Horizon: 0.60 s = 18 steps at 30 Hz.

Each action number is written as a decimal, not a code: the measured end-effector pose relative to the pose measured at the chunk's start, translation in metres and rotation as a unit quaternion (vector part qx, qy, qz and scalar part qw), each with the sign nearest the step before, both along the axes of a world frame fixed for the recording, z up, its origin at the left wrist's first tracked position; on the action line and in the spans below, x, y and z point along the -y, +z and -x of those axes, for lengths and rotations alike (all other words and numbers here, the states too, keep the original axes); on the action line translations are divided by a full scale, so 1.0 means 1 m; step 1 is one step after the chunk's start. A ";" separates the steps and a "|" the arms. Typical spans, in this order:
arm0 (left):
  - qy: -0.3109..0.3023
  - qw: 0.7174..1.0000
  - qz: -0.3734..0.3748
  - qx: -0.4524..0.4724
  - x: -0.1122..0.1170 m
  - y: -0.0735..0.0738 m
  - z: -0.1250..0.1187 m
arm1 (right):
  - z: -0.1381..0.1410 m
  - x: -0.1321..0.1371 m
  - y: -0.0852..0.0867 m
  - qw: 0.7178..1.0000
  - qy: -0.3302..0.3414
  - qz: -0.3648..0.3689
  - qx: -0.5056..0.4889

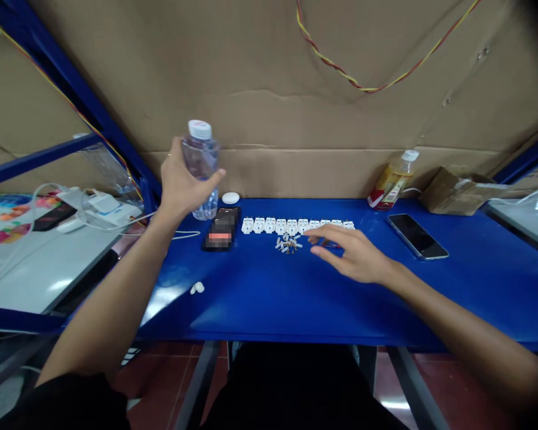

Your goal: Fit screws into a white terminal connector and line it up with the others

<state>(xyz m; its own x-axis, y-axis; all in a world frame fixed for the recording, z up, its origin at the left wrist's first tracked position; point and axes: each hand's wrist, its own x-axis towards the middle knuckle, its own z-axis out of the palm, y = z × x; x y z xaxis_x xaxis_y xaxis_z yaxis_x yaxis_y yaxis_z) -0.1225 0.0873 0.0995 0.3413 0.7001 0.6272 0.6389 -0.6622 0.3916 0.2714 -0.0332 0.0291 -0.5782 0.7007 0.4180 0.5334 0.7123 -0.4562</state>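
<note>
Inside the left hand's (179, 185) fingers (216, 175) a bottle (201, 167) stands upright, long axis vertical, lifted above the table's (269, 298) far left part. The right hand (354, 255) hovers low with fingers (316, 232) spread and empty, tips just beside a row of white plugs (296, 226) and a small heap of screws (289, 243); this hand is the nearer to them. A dark phone (222, 229) lies below the bottle, another phone (418, 236) beyond the right hand.

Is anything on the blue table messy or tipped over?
Mostly tidy: the white plugs stand in a neat row. The yellow bottle leans against the cardboard, and small screws lie in a loose heap. Nothing looks spilled.
</note>
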 end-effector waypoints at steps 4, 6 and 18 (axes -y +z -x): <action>0.086 0.996 -0.004 0.006 0.095 0.009 -0.084 | 0.018 0.015 0.062 0.994 -0.046 -0.070 -0.077; 0.034 0.997 0.062 -0.042 0.134 0.007 -0.118 | 0.025 0.026 0.088 0.986 -0.079 -0.134 -0.054; -0.310 0.899 0.304 -0.067 0.184 -0.004 -0.133 | 0.024 0.082 0.105 0.965 0.045 -0.258 -0.014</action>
